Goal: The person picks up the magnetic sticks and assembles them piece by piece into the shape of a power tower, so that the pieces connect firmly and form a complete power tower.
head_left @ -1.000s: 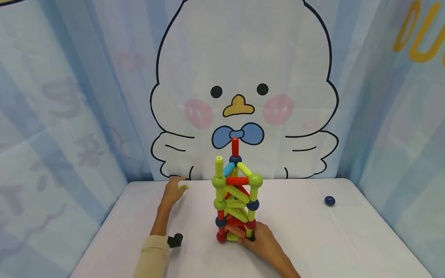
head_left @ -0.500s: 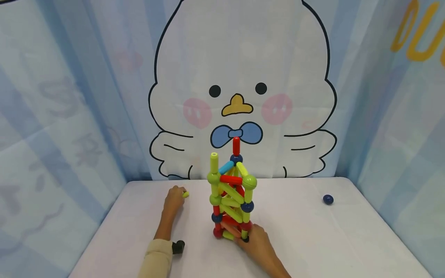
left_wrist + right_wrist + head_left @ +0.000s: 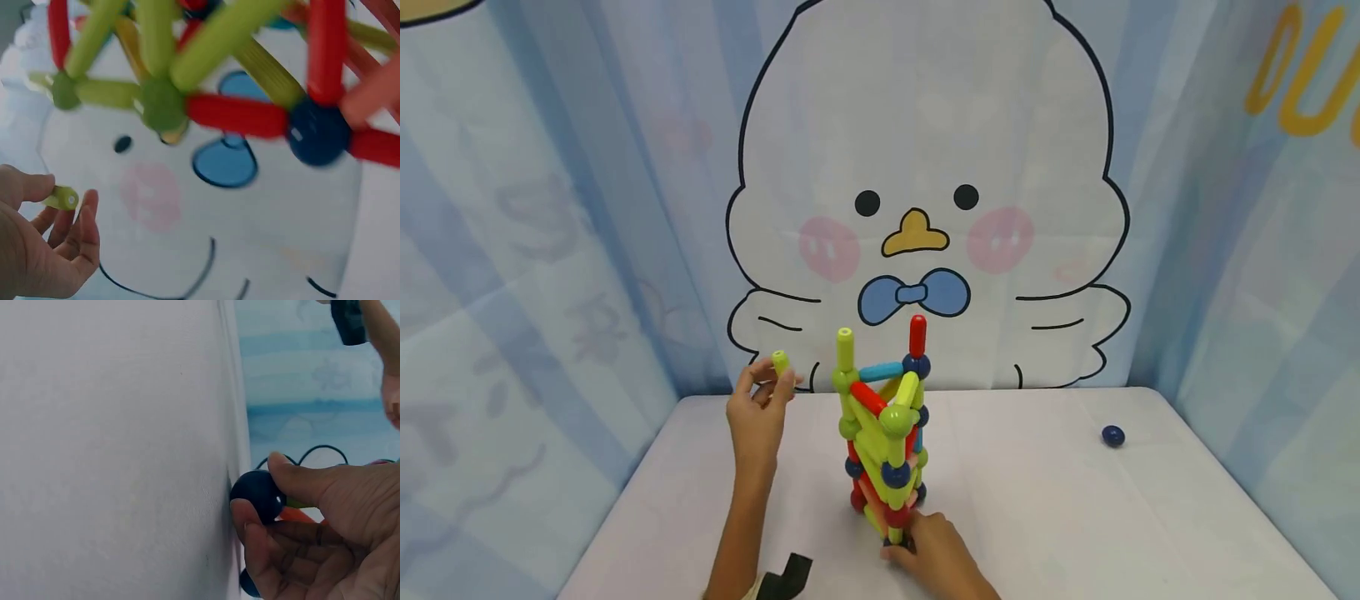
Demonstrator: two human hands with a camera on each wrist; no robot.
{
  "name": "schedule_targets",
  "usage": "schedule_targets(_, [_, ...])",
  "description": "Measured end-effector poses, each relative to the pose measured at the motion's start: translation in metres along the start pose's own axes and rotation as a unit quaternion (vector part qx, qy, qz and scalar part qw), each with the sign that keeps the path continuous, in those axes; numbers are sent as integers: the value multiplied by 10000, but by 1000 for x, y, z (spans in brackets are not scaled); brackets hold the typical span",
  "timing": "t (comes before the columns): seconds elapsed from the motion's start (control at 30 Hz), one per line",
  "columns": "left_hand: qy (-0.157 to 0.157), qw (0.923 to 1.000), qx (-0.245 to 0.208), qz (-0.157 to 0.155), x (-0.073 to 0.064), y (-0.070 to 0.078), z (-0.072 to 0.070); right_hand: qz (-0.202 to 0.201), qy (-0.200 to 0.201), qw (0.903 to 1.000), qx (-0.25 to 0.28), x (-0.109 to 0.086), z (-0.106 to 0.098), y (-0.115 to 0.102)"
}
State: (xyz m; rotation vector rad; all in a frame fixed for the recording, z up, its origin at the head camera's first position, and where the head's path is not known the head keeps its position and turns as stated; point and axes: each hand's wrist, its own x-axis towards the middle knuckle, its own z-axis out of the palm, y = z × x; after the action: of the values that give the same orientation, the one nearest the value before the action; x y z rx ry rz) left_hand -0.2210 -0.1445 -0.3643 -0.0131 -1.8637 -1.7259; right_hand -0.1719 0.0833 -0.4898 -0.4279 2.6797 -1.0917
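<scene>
A tower of colored rods and balls (image 3: pixel 871 433) stands upright on the table, mostly lime green with red, blue and yellow parts. My left hand (image 3: pixel 758 414) is raised to the left of the tower, pinching a short lime-green rod (image 3: pixel 781 362) between thumb and fingers. In the left wrist view that rod (image 3: pixel 62 197) points end-on toward the camera, apart from the tower. Down at the tower's near base, my right hand (image 3: pixel 938 554) grips a dark blue ball (image 3: pixel 258 495) between thumb and fingers, as the right wrist view shows.
A loose dark blue ball (image 3: pixel 1113 436) lies on the right side of the white table (image 3: pixel 1037 500). Behind the table hangs a curtain (image 3: pixel 917 108) printed with a cartoon bird.
My left hand has lifted the lime-green rod from the table's back left and brought it up toward the tower's top. The tower has turned, with my right hand at its base.
</scene>
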Motion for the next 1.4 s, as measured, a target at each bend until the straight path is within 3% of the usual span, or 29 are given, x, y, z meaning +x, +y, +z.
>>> schedule_targets(0.1, [-63,9972,-239,706,-21,37,5,-90,-23,10000,16,-1,4,-3])
schedule_targets(0.17, [-366,9924,-257,1150,-32,54,10,-23,-20,10000,56,0,6,-5])
schedule_targets(0.23, [-762,9854,-173,1510,-42,65,17,89,-17,9999,128,0,8,-7])
schedule_targets(0.33, [-1192,9773,149,1743,-51,71,26,263,-46,9993,271,2,11,-9])
schedule_targets(0.43, [-1331,9739,381,1796,-57,71,31,367,-74,9986,375,2,14,-10])
schedule_targets(0.63, [-1362,9722,288,1882,-57,70,36,410,-31,9979,493,4,14,-8])
schedule_targets(1.1, [-1323,9702,246,2015,-46,64,50,-146,350,9993,28,14,9,-2])
schedule_targets(1.4, [-1419,9700,365,1942,-42,54,56,-159,383,9991,-5,22,3,6])
